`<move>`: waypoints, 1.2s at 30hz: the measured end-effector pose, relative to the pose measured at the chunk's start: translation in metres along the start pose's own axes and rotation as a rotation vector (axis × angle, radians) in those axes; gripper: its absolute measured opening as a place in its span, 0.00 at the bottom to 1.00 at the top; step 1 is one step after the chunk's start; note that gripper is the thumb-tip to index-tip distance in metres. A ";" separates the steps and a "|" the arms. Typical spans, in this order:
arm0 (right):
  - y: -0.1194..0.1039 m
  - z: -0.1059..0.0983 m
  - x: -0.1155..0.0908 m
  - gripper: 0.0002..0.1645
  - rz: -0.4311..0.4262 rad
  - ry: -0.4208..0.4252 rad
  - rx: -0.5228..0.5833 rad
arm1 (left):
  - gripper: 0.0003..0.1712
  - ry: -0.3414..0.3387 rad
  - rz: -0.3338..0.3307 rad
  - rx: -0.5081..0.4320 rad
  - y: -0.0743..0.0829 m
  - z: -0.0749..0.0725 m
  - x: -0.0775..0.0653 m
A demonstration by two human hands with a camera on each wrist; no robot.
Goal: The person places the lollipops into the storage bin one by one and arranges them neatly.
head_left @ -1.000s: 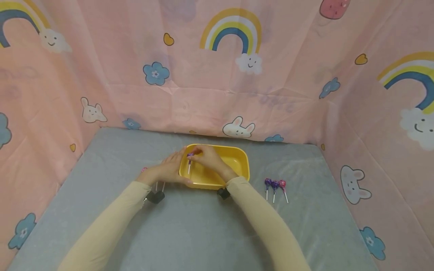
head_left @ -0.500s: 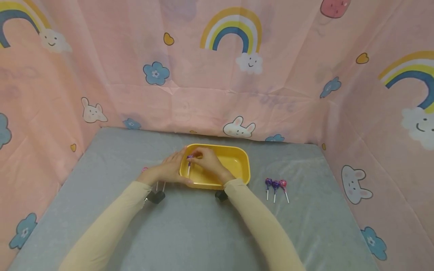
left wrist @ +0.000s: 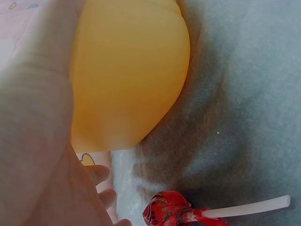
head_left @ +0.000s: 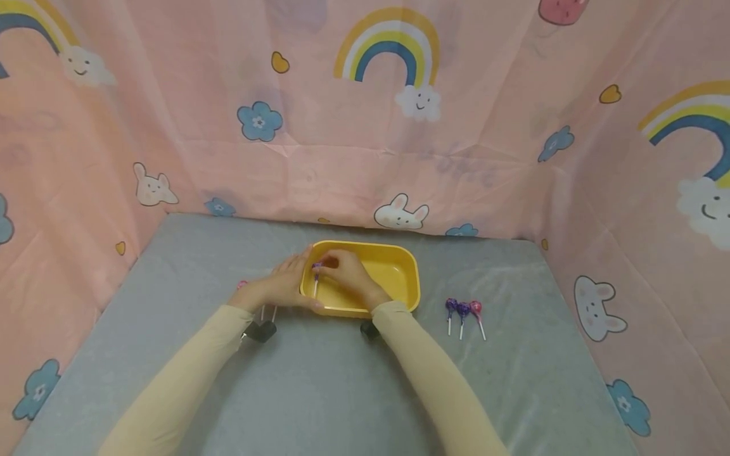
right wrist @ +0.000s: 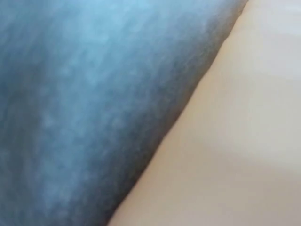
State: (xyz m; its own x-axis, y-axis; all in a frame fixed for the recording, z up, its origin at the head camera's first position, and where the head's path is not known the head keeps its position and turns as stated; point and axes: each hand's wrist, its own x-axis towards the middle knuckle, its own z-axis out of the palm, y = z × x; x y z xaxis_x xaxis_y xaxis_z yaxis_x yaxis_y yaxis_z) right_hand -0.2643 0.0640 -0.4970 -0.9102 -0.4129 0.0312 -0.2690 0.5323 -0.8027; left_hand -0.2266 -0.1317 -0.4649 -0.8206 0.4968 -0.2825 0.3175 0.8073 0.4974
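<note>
A yellow plastic tub stands near the middle of the table. Along its left end lies my left hand, fingers stretched toward the back corner and thumb by the front corner. In the left wrist view those fingers reach past the tub's outer wall. My right hand is inside the tub and pinches a purple-wrapped lollipop by its head, near the left wall, with the white stick pointing toward me. A red-wrapped lollipop lies on the cloth beside the left hand.
Right of the tub, two purple lollipops and a pink-red lollipop lie in a row. White sticks and a pink head show around the left wrist. Grey cloth covers the table; pink printed curtains surround it.
My right hand and the lollipop have shifted slightly down and left within the tub. The left hand keeps its place at the tub's left end.
</note>
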 end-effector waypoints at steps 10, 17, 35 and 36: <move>0.001 0.003 0.001 0.16 -0.025 0.022 -0.099 | 0.82 0.008 -0.005 -0.010 0.003 -0.002 -0.001; 0.000 0.004 0.000 0.16 -0.068 0.032 -0.221 | 0.82 0.004 -0.002 -0.011 0.004 -0.002 -0.002; -0.006 0.007 -0.002 0.15 -0.063 0.026 -0.338 | 0.81 0.002 -0.010 -0.009 0.003 -0.002 -0.002; -0.005 0.007 -0.002 0.15 -0.064 0.026 -0.342 | 0.82 0.003 -0.010 -0.007 0.003 -0.001 -0.002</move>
State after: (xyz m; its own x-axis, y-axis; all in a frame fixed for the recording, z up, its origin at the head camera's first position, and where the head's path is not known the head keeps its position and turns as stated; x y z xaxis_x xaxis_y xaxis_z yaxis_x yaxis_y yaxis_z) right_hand -0.2593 0.0567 -0.4970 -0.8946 -0.4368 0.0940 -0.4119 0.7246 -0.5525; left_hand -0.2250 -0.1308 -0.4621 -0.8250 0.4878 -0.2854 0.3058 0.8100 0.5005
